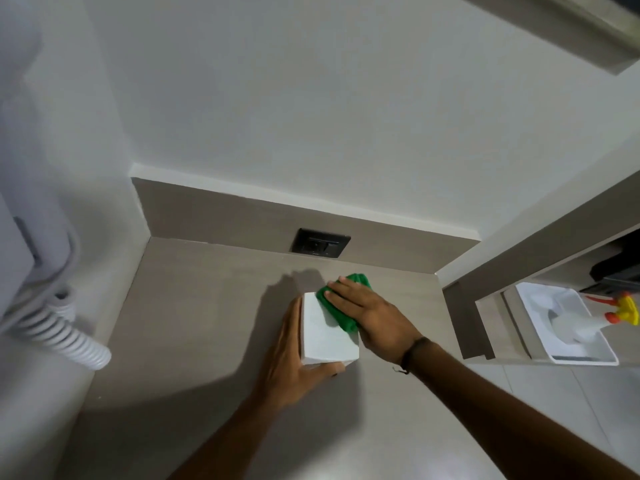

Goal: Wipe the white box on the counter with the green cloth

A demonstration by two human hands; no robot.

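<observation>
A white box (pixel 327 332) stands on the grey-brown counter (pixel 194 306), near its middle. My left hand (pixel 289 358) clasps the box from the left side and front, with the thumb under its near edge. A green cloth (pixel 337 308) lies bunched over the box's far right top edge. My right hand (pixel 367 311) presses flat on the cloth, fingers stretched toward the back wall. A dark band circles my right wrist.
A black wall socket (pixel 320 244) sits in the backsplash behind the box. A white wall unit with a coiled hose (pixel 60 327) hangs at the left. At the right, a shelf holds a white tray (pixel 568 327) with a spray bottle (pixel 604 318).
</observation>
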